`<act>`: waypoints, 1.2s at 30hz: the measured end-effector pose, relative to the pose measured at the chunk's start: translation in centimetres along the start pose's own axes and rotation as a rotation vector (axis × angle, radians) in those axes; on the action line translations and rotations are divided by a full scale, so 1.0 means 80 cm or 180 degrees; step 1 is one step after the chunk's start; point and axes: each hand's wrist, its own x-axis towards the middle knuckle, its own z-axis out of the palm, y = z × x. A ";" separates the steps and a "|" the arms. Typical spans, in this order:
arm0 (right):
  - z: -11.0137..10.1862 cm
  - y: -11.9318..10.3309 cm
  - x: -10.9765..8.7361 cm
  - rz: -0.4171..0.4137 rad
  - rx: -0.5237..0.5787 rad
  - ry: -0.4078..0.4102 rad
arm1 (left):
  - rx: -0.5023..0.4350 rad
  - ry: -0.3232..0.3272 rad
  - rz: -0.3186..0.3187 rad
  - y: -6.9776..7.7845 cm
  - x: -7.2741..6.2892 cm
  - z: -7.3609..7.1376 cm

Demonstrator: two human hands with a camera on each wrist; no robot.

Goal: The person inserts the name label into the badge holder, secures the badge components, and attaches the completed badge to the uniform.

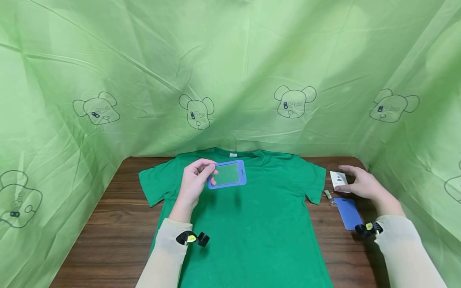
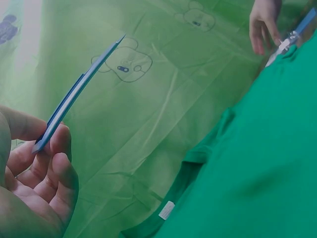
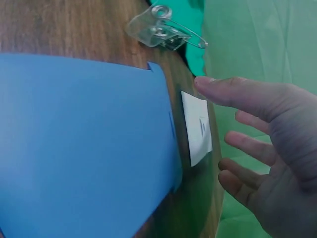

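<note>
My left hand (image 1: 194, 180) pinches the short left end of a blue badge holder frame (image 1: 243, 172) with a clear window, held up over the green T-shirt (image 1: 252, 224). Seen edge-on in the left wrist view, the badge holder (image 2: 84, 89) sits between thumb and fingers. At the right, my right hand (image 1: 363, 184) reaches over a small white card (image 1: 337, 179) printed with a dark person icon. Its thumb and fingers are spread apart, close over the card (image 3: 198, 129) in the right wrist view.
A flat blue panel (image 1: 348, 214) with a slot lies below the card on the dark wood table (image 1: 119, 216). Beside it rests a clear strap clip with a metal pin (image 3: 166, 29). Green curtains (image 1: 230, 80) with bear-head drawings stand behind and on both sides.
</note>
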 end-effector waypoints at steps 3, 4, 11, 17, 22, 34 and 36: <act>0.002 0.002 0.003 0.0008 -0.0128 -0.0044 | -0.0008 -0.0010 0.0001 0.000 0.000 0.000; 0.003 0.002 0.003 0.0016 -0.0160 -0.0060 | -0.0008 -0.0011 -0.0002 0.000 0.000 0.000; 0.003 0.000 0.006 0.0122 -0.0254 -0.0144 | 0.0003 -0.0009 -0.0004 0.000 -0.001 0.001; 0.003 -0.003 0.005 0.0179 -0.0294 -0.0159 | -0.0004 -0.0019 -0.0021 -0.001 -0.001 0.003; 0.004 -0.003 0.005 0.0207 -0.0336 -0.0127 | -0.0007 -0.0024 -0.0018 -0.002 0.000 0.003; 0.003 -0.008 0.002 0.0157 -0.0167 0.0156 | -0.0032 -0.0032 -0.0014 -0.001 0.000 0.004; 0.003 -0.012 0.002 0.0139 -0.0117 0.0209 | -0.0039 -0.0030 -0.0018 0.000 0.000 0.004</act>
